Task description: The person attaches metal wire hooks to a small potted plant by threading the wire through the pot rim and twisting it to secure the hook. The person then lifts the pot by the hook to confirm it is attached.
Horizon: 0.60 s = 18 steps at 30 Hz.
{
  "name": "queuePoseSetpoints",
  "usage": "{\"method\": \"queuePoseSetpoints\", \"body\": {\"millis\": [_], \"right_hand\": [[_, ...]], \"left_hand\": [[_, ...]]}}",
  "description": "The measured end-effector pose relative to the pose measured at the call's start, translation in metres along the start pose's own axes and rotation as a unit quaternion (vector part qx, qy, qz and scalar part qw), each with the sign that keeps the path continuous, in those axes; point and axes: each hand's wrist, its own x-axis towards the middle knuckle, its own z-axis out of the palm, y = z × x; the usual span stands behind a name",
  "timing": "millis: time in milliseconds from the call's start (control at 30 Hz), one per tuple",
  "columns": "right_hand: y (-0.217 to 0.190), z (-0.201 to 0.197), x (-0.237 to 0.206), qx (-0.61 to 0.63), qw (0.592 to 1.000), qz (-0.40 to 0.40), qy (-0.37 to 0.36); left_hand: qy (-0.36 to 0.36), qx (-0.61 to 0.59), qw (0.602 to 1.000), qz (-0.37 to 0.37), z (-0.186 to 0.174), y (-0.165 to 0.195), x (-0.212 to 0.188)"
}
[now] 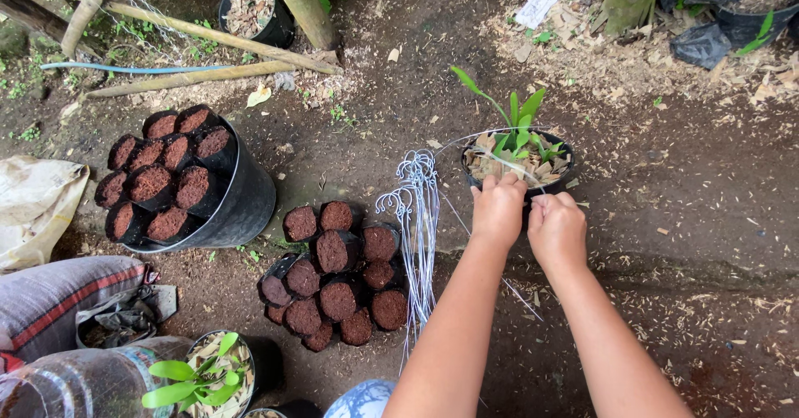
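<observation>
your left hand (498, 208) and right hand (556, 228) sit side by side at the near rim of the black pot (563, 171), both closed into a pinching grip on a thin wire (499, 135) looping over it. the pot holds a green seedling (520, 127) and stands on bare ground (699, 177). a bundle of wire hooks (419, 210) lies just left, beside stacked coir-filled pots (337, 272).

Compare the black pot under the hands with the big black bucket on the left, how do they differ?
The pot holds a green plant in pale chips; the bucket is packed with dark brown fibre rolls. The pot stands upright, the bucket leans over. Both hands, left and right, are at the pot's rim; nothing touches the bucket. Both are black and round.
</observation>
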Motion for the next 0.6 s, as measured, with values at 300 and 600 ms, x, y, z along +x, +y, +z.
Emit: {"method": "queuePoseSetpoints", "body": {"millis": [300,600], "right_hand": [[-0.001,-0.004,-0.003,-0.005,0.999,-0.017,-0.042],[0.027,0.001,-0.003,-0.003,0.996,0.05,-0.07]], "left_hand": [[0.024,-0.041,0.999,-0.004,-0.001,-0.011,-0.001],[0.016,-0.021,1.0,-0.005,0.001,-0.012,-0.003]]}}
